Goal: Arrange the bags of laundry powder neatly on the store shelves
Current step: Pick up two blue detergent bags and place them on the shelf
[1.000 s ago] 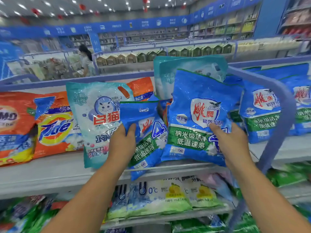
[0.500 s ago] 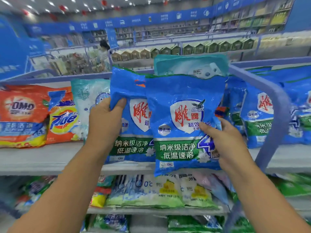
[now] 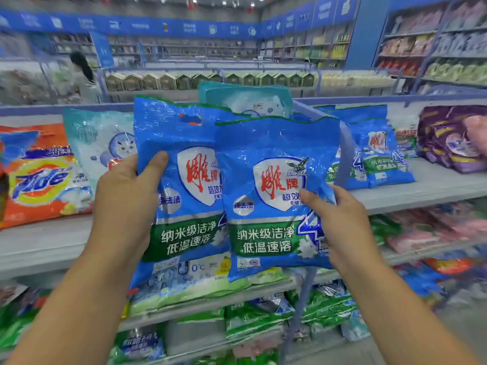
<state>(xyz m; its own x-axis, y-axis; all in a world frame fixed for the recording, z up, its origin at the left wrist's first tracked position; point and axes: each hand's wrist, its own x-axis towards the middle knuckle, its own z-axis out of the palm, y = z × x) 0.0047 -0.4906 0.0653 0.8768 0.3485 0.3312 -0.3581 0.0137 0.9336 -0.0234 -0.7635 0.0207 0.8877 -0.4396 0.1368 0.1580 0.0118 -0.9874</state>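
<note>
Now | left blue bag (image 3: 184, 185) gripped by left hand (image 3: 123, 204) | right blue bag (image 3: 274, 196), overlapping it, gripped by right hand (image 3: 340, 225) | both held before shelf (image 3: 421, 191)

Background shopper (image 3: 79, 72): dark hair, far left aisle.
Small house-shaped boxes (image 3: 210, 80): rowed on far shelf.
Overhead signs (image 3: 147, 25): blue band along walls.

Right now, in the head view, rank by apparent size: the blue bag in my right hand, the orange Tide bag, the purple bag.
1. Blue bag, though it's nearest the camera.
2. Orange Tide bag, partly cropped.
3. Purple bag, also cropped.
</note>
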